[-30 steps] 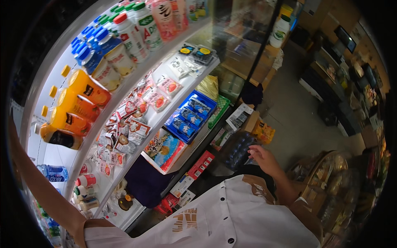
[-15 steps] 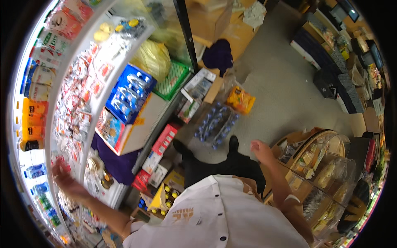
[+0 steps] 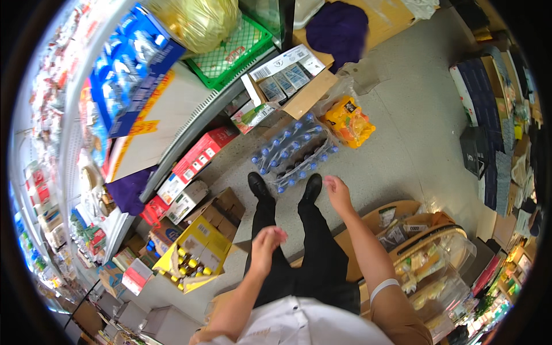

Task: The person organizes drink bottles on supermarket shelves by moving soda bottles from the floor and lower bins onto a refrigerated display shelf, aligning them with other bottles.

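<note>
My left hand (image 3: pixel 267 246) hangs in the air over my left thigh. Its fingers are loosely bent, slightly blurred, and hold nothing that I can see. Further forward and to the right, my right hand (image 3: pixel 338 194) is also in the air with its fingers relaxed and no object visible in it. Just ahead of my black shoes, a plastic-wrapped pack of blue-capped bottles (image 3: pixel 296 150) lies on the floor; neither hand touches it. Against its far right side lies an orange-yellow plastic package (image 3: pixel 348 122).
Left is a shelf with a blue bottle tray (image 3: pixel 123 72) and green basket (image 3: pixel 230 54). Along its foot stand red boxes (image 3: pixel 204 152) and a yellow carton (image 3: pixel 198 244) of yellow-capped bottles. An open white box (image 3: pixel 287 80) lies ahead; a wooden display stand (image 3: pixel 402 210) is right.
My left hand has come away from the shelf at left to in front of my body. The view has turned toward the floor, and the bottle pack shows nearer and sharper.
</note>
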